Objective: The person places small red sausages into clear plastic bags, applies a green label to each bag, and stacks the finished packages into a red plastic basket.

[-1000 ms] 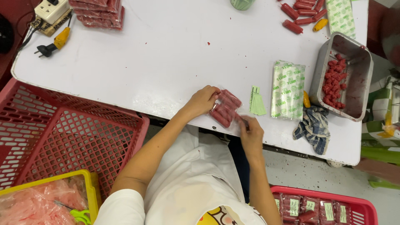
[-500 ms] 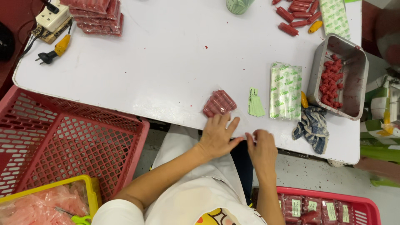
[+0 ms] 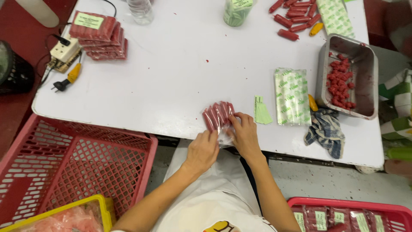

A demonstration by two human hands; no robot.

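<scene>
Sausage pack (image 3: 218, 115) red, clear bag; table (image 3: 180, 73) white; crate (image 3: 73, 167) red; cloth (image 3: 325, 131) blue-white plaid; labels (image 3: 293, 96) green-white.

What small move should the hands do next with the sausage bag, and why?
Probably fold or press the open bag end flat. Both the left hand and right hand pinch the clear end of the bag at the table edge, and the sausages lie side by side inside.

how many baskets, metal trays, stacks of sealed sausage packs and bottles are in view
red baskets: 2
yellow basket: 1
metal tray: 1
stack of sealed sausage packs: 1
clear bottle: 1
total: 6
</scene>
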